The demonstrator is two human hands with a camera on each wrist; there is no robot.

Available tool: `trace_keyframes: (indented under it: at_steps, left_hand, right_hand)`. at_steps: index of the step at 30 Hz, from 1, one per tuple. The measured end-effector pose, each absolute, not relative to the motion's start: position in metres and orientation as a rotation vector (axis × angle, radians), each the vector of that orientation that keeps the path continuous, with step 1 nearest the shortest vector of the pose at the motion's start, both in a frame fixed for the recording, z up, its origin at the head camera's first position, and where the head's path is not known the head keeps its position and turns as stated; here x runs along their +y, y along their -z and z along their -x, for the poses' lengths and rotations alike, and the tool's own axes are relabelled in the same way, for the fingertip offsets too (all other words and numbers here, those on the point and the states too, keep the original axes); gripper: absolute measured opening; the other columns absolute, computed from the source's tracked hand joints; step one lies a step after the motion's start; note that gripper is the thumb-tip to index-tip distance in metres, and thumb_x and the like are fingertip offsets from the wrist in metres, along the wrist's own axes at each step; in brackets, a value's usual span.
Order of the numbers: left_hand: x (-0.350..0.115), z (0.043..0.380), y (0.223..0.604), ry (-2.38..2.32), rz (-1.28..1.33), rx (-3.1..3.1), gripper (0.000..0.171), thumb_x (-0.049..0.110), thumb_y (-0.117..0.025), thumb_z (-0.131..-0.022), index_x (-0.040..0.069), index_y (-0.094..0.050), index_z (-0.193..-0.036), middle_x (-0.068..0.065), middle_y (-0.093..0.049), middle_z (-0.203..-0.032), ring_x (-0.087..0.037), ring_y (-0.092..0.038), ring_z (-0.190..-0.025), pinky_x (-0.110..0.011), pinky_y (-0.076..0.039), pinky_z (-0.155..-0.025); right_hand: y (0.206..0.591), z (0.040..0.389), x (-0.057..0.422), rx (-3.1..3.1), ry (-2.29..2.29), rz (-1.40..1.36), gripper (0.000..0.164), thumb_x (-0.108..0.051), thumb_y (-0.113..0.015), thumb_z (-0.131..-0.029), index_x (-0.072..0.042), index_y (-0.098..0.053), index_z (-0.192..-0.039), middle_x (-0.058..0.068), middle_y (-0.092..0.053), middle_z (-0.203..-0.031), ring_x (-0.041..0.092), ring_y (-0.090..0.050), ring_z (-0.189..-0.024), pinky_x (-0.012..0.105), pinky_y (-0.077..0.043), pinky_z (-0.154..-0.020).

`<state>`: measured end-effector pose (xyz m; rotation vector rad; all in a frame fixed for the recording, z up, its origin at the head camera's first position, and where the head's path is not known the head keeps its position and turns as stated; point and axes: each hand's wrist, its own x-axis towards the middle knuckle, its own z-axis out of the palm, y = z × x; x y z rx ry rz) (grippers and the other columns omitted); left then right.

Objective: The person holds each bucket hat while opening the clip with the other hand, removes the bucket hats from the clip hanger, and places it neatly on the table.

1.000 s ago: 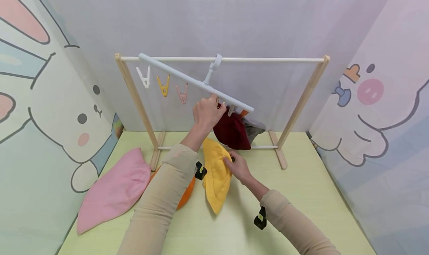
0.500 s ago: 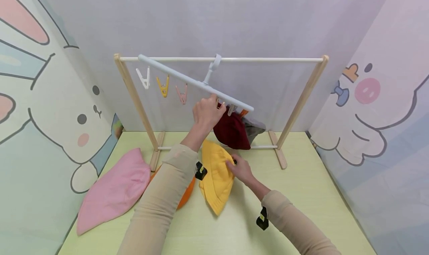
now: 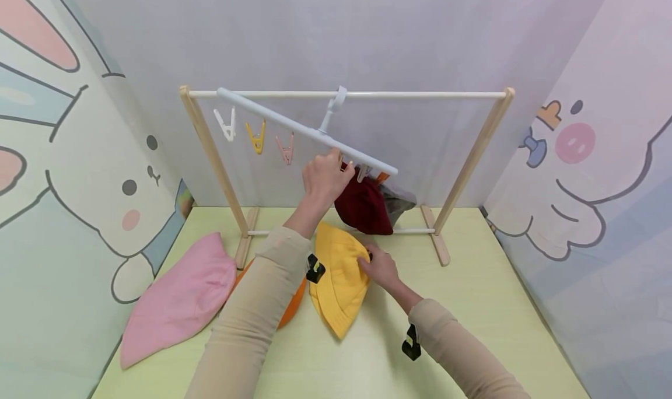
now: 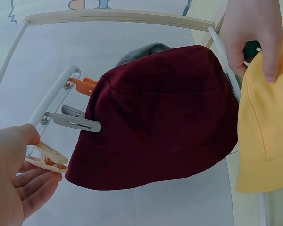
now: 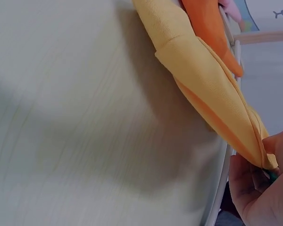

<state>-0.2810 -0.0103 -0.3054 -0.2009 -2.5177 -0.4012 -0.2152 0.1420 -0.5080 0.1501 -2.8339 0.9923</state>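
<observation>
My left hand [image 4: 14, 174] pinches a cream clothespin [image 4: 49, 157] on the pale blue hanger [image 3: 273, 116], at the edge of a dark red bucket hat [image 4: 155, 117]. A grey clothespin [image 4: 75, 120] grips that hat's brim. Behind it hangs a grey hat [image 3: 401, 200] by an orange clothespin [image 4: 82, 86]. My right hand [image 3: 383, 268] holds a yellow bucket hat [image 3: 341, 276] by its edge, thumb on one face and fingers on the other. In the right wrist view, the yellow hat hangs folded over the table.
The hanger tilts down to the right on a rack with a white rail [image 3: 420, 94]. White [image 3: 226, 125], yellow [image 3: 256, 136] and pink [image 3: 285, 149] clothespins dangle at its left. A pink hat [image 3: 184, 297] and a partly hidden orange hat [image 3: 294, 305] lie on the table [image 3: 472, 305].
The right hand has moved slightly right and down with the yellow hat, whose face now turns more toward the head camera. The left hand stays at the cream clothespin.
</observation>
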Motion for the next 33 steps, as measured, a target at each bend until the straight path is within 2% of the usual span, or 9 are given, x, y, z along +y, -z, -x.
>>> trace_keyframes:
  at_steps: [8,15,20,22,27,33]
  left_hand:
    - [-0.009,0.281,0.306,0.408,0.197,-2.507,0.031,0.040,-0.054,-0.079,0.014,-0.043,-0.067,0.000,-0.032,-0.044,-0.017,-0.033,-0.038,-0.027,-0.023,-0.036]
    - [-0.008,0.281,0.307,0.421,0.197,-2.511,0.030,0.040,-0.054,-0.079,0.014,-0.044,-0.068,0.000,-0.033,-0.045,-0.017,-0.034,-0.038,-0.027,-0.023,-0.036]
    - [-0.008,0.281,0.306,0.426,0.198,-2.513,0.032,0.040,-0.055,-0.079,0.013,-0.043,-0.067,0.000,-0.031,-0.045,-0.015,-0.031,-0.038,-0.027,-0.022,-0.036]
    - [-0.008,0.281,0.306,0.430,0.200,-2.510,0.032,0.040,-0.055,-0.079,0.013,-0.042,-0.066,0.000,-0.030,-0.045,-0.015,-0.029,-0.038,-0.026,-0.021,-0.036]
    - [-0.009,0.282,0.307,0.434,0.199,-2.512,0.034,0.040,-0.055,-0.079,0.013,-0.041,-0.064,0.001,-0.029,-0.045,-0.014,-0.027,-0.039,-0.026,-0.021,-0.036]
    - [-0.009,0.282,0.306,0.441,0.197,-2.515,0.033,0.040,-0.055,-0.079,0.013,-0.041,-0.064,0.001,-0.029,-0.045,-0.015,-0.028,-0.040,-0.026,-0.021,-0.036]
  right_hand:
    - [0.510,0.214,0.144,-2.866,-0.837,-0.128,0.025,-0.026,-0.062,-0.075,-0.010,-0.059,-0.094,0.006,-0.064,-0.081,0.026,-0.059,-0.067,0.038,-0.044,-0.054]
    - [0.517,0.214,0.148,-2.910,-0.736,-0.141,0.022,-0.024,-0.063,-0.074,-0.009,-0.057,-0.089,0.005,-0.062,-0.076,0.022,-0.056,-0.062,0.035,-0.042,-0.050]
    - [0.524,0.215,0.153,-2.878,-0.777,-0.193,0.024,-0.020,-0.061,-0.074,-0.005,-0.057,-0.092,0.004,-0.055,-0.064,0.023,-0.051,-0.056,0.038,-0.040,-0.048]
    - [0.530,0.216,0.155,-2.843,-0.771,-0.220,0.025,-0.024,-0.059,-0.074,-0.006,-0.057,-0.092,0.003,-0.052,-0.059,0.021,-0.048,-0.052,0.036,-0.038,-0.045]
    - [0.536,0.217,0.157,-2.844,-0.754,-0.221,0.027,-0.021,-0.060,-0.073,-0.006,-0.056,-0.094,0.007,-0.059,-0.068,0.025,-0.053,-0.055,0.039,-0.040,-0.047]
    - [0.533,0.213,0.153,-2.921,-0.687,-0.218,0.035,-0.016,-0.063,-0.074,-0.006,-0.056,-0.106,0.013,-0.063,-0.083,0.029,-0.059,-0.066,0.041,-0.044,-0.055]
